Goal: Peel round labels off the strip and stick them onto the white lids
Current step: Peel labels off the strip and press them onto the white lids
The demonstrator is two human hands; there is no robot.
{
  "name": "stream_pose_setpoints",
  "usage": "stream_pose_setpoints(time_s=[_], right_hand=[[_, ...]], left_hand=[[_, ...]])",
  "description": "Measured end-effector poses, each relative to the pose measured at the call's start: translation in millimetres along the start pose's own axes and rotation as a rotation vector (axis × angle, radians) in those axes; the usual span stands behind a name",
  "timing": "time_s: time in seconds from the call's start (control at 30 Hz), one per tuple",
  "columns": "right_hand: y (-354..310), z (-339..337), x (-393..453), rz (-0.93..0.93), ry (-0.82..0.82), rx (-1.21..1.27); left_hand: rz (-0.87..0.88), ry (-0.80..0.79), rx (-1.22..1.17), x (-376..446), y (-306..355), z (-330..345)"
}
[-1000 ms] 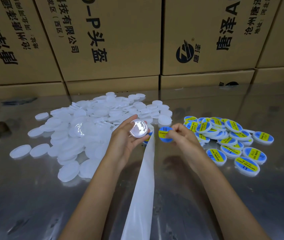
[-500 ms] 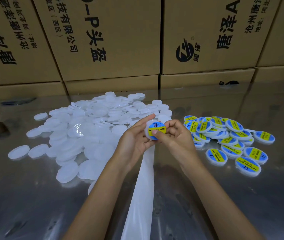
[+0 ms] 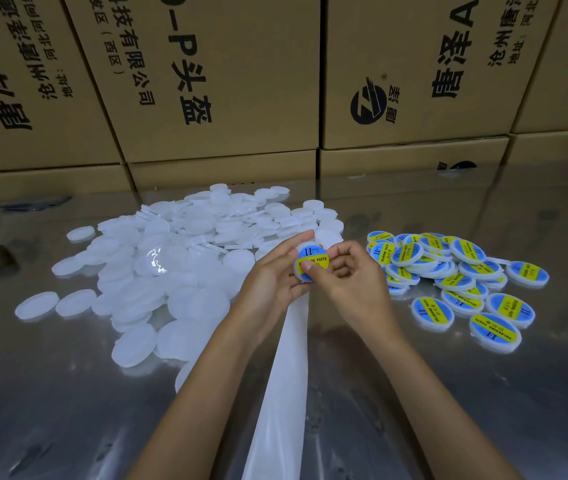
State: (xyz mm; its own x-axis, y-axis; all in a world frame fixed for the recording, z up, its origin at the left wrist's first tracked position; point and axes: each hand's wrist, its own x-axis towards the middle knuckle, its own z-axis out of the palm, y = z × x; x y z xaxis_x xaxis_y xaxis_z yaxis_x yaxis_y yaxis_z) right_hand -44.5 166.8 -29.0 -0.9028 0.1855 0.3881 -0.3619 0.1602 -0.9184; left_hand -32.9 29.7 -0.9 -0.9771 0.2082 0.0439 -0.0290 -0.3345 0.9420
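2 hands meet above the counter (image 3: 414, 393). The left hand (image 3: 268, 285) cups 1 white lid (image 3: 311, 263) with fingers curled round its rim, and the right hand (image 3: 355, 278) presses its thumb on the blue and yellow round label (image 3: 313, 261) on the lid. The white strip (image 3: 282, 393) trails from under the hands toward the viewer. Bare white lids (image 3: 178, 258) are heaped to the left, labelled lids (image 3: 455, 271) to the right, cardboard boxes (image 3: 223, 81) behind.
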Motion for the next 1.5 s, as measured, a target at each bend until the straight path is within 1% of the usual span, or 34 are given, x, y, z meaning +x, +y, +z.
stream_pose_setpoints(time_s=[0.13,0.23,0.3,0.43,0.53,0.73,0.87,0.93,1.03,1.1,1.13,1.2,1.23,1.33,1.5], right_hand=[[1.1,2.7,-4.1,-0.145,0.036,-0.16],[-0.3,3.9,-5.8,-0.116,0.041,-0.213],[0.0,2.5,-6.0,-0.084,0.054,-0.278],[2.7,0.0,-8.2,-0.149,0.02,-0.426],[1.7,-2.4,-9.1,-0.184,0.005,-0.452],[5.1,-4.8,-5.8,-0.156,0.059,-0.46],[6.0,-7.3,-3.6,-0.132,0.078,-0.476],[5.3,-7.4,-4.3,-0.124,0.063,-0.443],[3.3,-5.6,-6.5,-0.095,0.031,-0.304],[1.4,-4.3,-8.6,-0.095,-0.025,-0.259],[1.2,-3.4,-9.1,-0.1,-0.06,-0.266],[2.4,-2.9,-9.0,-0.104,-0.105,-0.367],[3.0,-2.7,-8.9,-0.103,-0.115,-0.42],[5.3,-2.9,-8.5,-0.12,-0.115,-0.472],[4.7,-3.0,-11.6,-0.182,-0.174,-0.521]], left_hand=[[-0.011,-0.014,-0.156,0.4,2.3,1.3],[-0.027,-0.012,-0.304,-0.1,4.4,-0.5],[-0.032,-0.016,-0.332,-0.5,4.7,-1.9],[-0.062,-0.073,-0.306,-2.9,3.5,1.2],[-0.064,-0.101,-0.257,-4.0,4.6,0.5],[-0.054,-0.103,-0.074,-3.3,3.4,2.4],[0.057,-0.01,0.243,-3.3,-0.2,1.1],[0.107,0.011,0.297,-4.0,-1.1,-0.3],[0.159,0.098,0.315,-4.9,-0.9,-1.8],[0.177,0.152,0.294,-4.8,-0.4,-3.3],[0.185,0.172,0.275,-4.7,0.1,-4.5],[0.194,0.203,0.23,-4.4,1.3,-5.9],[0.198,0.215,0.219,-4.3,1.6,-5.9],[0.199,0.263,0.208,-4.5,0.8,-3.6],[0.184,0.366,0.317,-3.0,0.2,-3.0]])
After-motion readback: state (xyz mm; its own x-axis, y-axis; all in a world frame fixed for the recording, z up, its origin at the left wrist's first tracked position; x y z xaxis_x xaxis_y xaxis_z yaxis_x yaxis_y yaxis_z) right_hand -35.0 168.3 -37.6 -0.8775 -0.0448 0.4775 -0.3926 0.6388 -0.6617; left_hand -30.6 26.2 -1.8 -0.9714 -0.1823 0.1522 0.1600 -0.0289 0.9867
